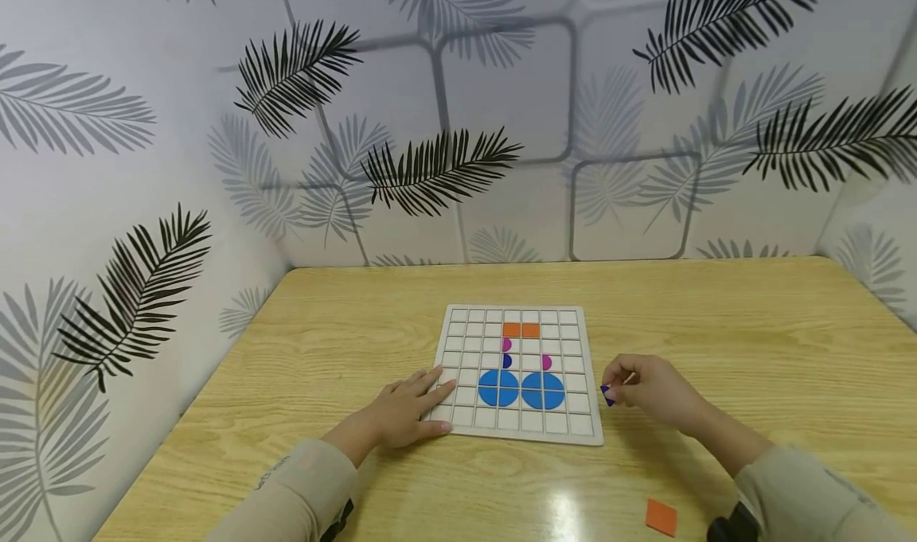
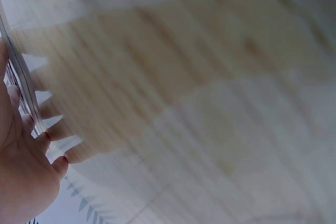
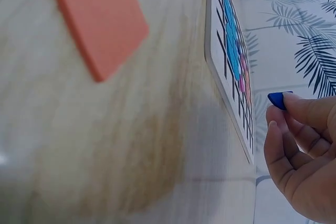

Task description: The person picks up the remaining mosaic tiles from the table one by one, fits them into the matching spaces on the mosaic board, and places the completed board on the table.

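A white grid board [image 1: 469, 418] lies on the wooden table. My left hand [image 1: 408, 409] rests with spread fingers on its left edge. Beside the right edge, my right hand [image 1: 648, 387] pinches a small dark blue piece [image 3: 278, 99] between thumb and fingertips, above the table. On the board, blue quarter pieces form two discs, a left disc [image 1: 498, 388] and a right disc [image 1: 543, 390]. Above them sit a dark blue half-circle [image 1: 507, 360], a magenta half-circle [image 1: 506, 345] and another magenta half-circle [image 1: 547, 362]. Two orange squares [image 1: 520, 330] lie side by side near the top.
A loose orange square [image 1: 661, 517] lies on the table [image 1: 344, 335] near the front, below my right hand. Behind the table's far edge stands a wall [image 1: 501, 232] with leaf patterns. Another wall [image 1: 179, 303] runs along the left side.
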A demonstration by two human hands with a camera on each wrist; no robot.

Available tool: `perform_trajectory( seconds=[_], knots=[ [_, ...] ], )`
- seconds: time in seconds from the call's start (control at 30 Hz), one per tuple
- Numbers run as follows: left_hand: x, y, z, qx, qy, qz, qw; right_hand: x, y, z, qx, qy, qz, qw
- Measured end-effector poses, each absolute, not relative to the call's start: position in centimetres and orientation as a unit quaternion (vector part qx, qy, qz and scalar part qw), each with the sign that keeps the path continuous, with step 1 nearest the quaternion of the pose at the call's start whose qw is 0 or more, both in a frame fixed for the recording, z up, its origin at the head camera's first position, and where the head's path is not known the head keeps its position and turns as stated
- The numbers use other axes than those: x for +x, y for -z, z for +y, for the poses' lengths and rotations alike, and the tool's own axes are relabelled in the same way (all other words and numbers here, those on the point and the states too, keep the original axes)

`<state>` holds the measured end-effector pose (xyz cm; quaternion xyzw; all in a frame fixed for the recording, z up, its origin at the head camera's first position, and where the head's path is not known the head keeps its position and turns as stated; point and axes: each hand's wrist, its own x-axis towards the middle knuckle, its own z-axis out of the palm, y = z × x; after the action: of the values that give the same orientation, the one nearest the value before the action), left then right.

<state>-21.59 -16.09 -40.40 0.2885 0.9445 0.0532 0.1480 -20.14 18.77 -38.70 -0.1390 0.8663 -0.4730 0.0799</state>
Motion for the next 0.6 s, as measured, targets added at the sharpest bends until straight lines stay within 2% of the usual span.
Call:
perform_trajectory(
  seconds=[0.27, 0.6],
  knots=[
    [-21.6, 40.2, -16.1, 0.286, -0.05, 0.945, 0.149, -22.3, 38.6, 18.2, -0.121, 0.461, 0.877, 0.056],
    [-21.4, 40.1, -16.0, 0.284, -0.055, 0.944, 0.158, -24.4, 38.8, 16.9, -0.108, 0.46, 0.879, 0.069]
  ],
)
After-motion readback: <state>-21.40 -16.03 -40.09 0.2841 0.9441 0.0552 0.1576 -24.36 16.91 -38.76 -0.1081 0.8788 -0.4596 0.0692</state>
